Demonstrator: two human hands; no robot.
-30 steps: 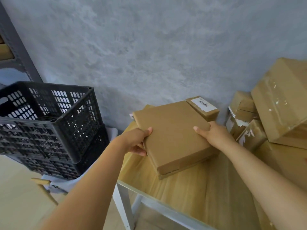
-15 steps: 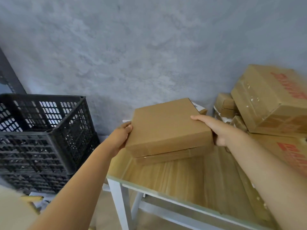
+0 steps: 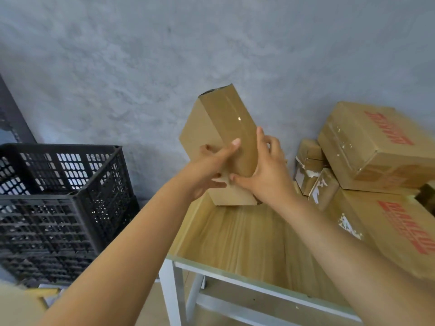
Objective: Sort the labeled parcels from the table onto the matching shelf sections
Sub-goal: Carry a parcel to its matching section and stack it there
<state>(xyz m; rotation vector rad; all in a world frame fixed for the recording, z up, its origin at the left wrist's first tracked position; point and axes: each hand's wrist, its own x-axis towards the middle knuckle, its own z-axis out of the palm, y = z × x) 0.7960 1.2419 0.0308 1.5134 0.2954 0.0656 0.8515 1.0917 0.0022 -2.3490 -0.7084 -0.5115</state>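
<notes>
- The light wood-grain table with a white metal frame (image 3: 247,234) carries bare board along its near edge; the parcels sit toward its far and right edges.
- The left hand (image 3: 207,170) grips the flat brown cardboard parcel (image 3: 223,128) from the left, thumb laid over the taped edge face, fingers round the back.
- The right hand (image 3: 266,170) clamps the same parcel from the right, thumb beneath. Both hands are closed on it, most likely to turn it and find its label; no label shows on the faces in view.
- The parcel is off the table, tipped up on end above the far left corner. Half a second earlier it lay flat between the hands, just above a second box.
- That plain brown cardboard box (image 3: 233,196) rests below at the far edge.
- Large brown cartons with red print (image 3: 376,147) are stacked along the right edge, smaller torn-label boxes (image 3: 310,168) beside them.
- A black perforated plastic crate (image 3: 58,198) stands left of the table, apart from it.
</notes>
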